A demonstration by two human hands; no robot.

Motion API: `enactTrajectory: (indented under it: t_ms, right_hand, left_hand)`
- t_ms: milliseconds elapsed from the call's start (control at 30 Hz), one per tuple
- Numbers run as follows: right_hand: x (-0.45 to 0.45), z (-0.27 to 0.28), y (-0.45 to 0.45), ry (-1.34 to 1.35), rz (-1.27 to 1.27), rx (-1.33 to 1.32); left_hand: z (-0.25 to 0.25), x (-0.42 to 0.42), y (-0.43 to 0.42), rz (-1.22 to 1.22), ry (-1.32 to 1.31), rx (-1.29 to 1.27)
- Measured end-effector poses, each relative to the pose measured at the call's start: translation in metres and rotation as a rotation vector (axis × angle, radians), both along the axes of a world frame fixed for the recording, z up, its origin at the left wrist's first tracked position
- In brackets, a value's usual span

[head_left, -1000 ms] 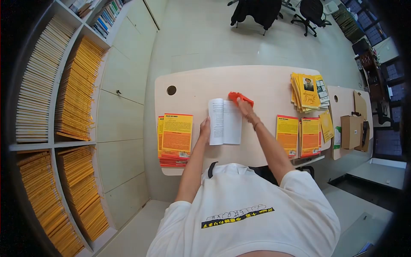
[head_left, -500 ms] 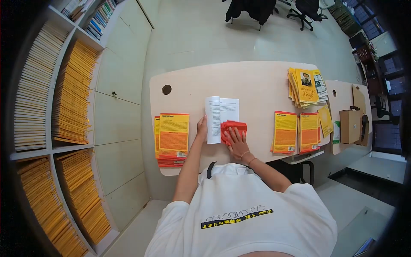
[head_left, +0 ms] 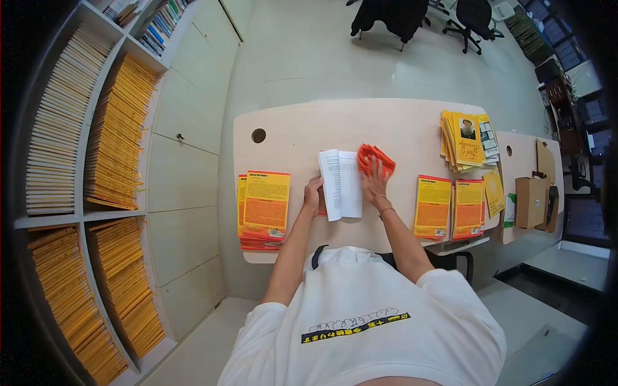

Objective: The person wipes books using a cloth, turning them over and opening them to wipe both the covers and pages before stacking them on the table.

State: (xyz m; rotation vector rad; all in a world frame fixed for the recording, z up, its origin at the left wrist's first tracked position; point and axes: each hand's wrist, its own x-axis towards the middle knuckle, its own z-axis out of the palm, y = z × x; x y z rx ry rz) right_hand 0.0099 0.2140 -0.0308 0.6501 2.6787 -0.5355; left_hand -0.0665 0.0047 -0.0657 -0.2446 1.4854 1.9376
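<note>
An open book [head_left: 340,185] with white printed pages lies on the light wooden table [head_left: 296,132], a little tilted. At its left edge my left hand [head_left: 313,195] is closed round the side, and a bit of red cover shows beside the fingers. A crumpled red cloth [head_left: 375,162] rests at the book's upper right. My right hand [head_left: 374,186] touches the cloth's lower part, with its fingers over it, close to the right page.
Yellow and orange books [head_left: 266,204] are stacked at the table's left, more [head_left: 433,207] at the right. Behind those are yellow books [head_left: 465,140]. A cardboard box [head_left: 530,202] sits on the side table. Shelves [head_left: 78,217] full of books stand at left.
My right hand and the red cloth have moved from the lower right page to beyond the book's upper right. The book is now slightly tilted, with my left hand still at its left edge.
</note>
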Motion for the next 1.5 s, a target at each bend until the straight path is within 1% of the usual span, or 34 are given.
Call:
enactTrajectory:
  t_ms: [67, 100, 167, 233, 333, 433, 500, 533, 567, 600, 667, 700, 733, 800, 833, 900, 933, 1000, 1067, 1100, 1167, 1200, 1333, 1400, 1433, 1500]
  right_hand:
    - [0.018, -0.013, 0.015, 0.274, -0.228, -0.163]
    - [0.025, -0.022, 0.031, 0.273, -0.233, -0.158]
    - [0.032, -0.034, 0.059, 0.318, -0.339, -0.406]
    - [0.026, 0.037, 0.077, 0.257, -0.636, -0.763]
    - [-0.003, 0.059, 0.098, 0.244, -0.597, -0.688]
    - [-0.039, 0.070, 0.110, 0.231, -0.517, -0.596]
    - [-0.052, 0.073, 0.111, 0.219, -0.458, -0.535]
    - [-0.060, 0.069, 0.081, 0.284, -0.243, -0.238]
    - [-0.066, 0.024, 0.081, 0.266, -0.027, -0.092]
    - [-0.061, 0.016, 0.058, 0.263, -0.017, -0.091]
    - [-0.020, -0.008, -0.025, 0.525, 0.066, -0.235]
    - [0.011, -0.024, -0.055, 0.537, 0.284, -0.067]
    - [0.044, -0.037, -0.081, 0.542, 0.501, 0.103]
    - [0.093, -0.003, -0.112, 0.429, 0.488, -0.032]
    - [0.102, 0.013, -0.113, 0.381, 0.455, -0.121]
    - [0.097, 0.012, -0.101, 0.313, 0.527, -0.049]
    - [0.092, 0.011, -0.094, 0.310, 0.525, -0.057]
    - [0.067, 0.001, -0.072, 0.325, 0.543, -0.004]
    - [0.040, -0.009, -0.058, 0.333, 0.459, 0.132]
    - [0.022, -0.012, -0.049, 0.341, 0.470, 0.128]
    - [-0.014, -0.017, -0.034, 0.347, 0.243, 0.113]
    - [-0.029, -0.016, -0.030, 0.354, 0.246, 0.109]
    - [-0.065, -0.012, -0.013, 0.292, 0.093, 0.088]
    - [-0.050, -0.008, -0.015, 0.280, 0.068, -0.055]
    - [-0.033, -0.010, -0.018, 0.279, 0.060, -0.050]
    - [0.012, -0.013, -0.029, 0.327, 0.212, 0.025]
  left_hand:
    - [-0.014, -0.001, 0.010, -0.010, 0.030, -0.014]
    - [-0.022, 0.001, 0.015, -0.016, 0.059, -0.033]
    - [-0.033, 0.006, 0.018, -0.030, 0.113, -0.075]
    - [-0.031, 0.013, 0.014, -0.040, 0.082, -0.072]
    - [-0.001, 0.012, 0.008, -0.051, 0.018, -0.056]
    - [0.033, 0.002, -0.007, -0.047, -0.029, -0.051]
    - [0.043, -0.003, -0.014, -0.039, -0.062, -0.047]
    - [0.042, -0.002, -0.017, -0.033, -0.063, -0.047]
    - [0.040, 0.000, -0.019, -0.017, -0.063, -0.048]
    - [0.036, 0.001, -0.020, 0.000, -0.063, -0.048]
    - [0.029, 0.002, -0.021, 0.030, -0.062, -0.048]
    - [0.028, 0.002, -0.022, 0.034, -0.066, -0.043]
    - [0.026, 0.002, -0.024, -0.020, -0.014, -0.069]
    - [0.021, 0.004, -0.031, -0.121, 0.088, -0.125]
    - [0.020, 0.004, -0.032, -0.168, 0.138, -0.156]
    - [0.020, 0.004, -0.030, -0.126, 0.127, -0.149]
    - [0.021, 0.003, -0.026, -0.099, 0.123, -0.140]
    - [0.025, 0.000, -0.014, -0.043, 0.127, -0.111]
    - [0.022, 0.000, -0.007, -0.038, 0.125, -0.121]
    - [0.019, 0.000, -0.006, -0.035, 0.122, -0.131]
    - [0.015, -0.002, -0.006, -0.034, 0.119, -0.154]
    - [0.014, -0.002, -0.005, -0.030, 0.125, -0.159]
    - [0.014, -0.001, 0.005, -0.048, 0.181, -0.328]
    - [0.014, -0.005, 0.006, -0.061, 0.186, -0.314]
    - [0.014, -0.006, 0.007, -0.069, 0.186, -0.303]
    - [0.012, -0.005, 0.010, -0.085, 0.180, -0.279]
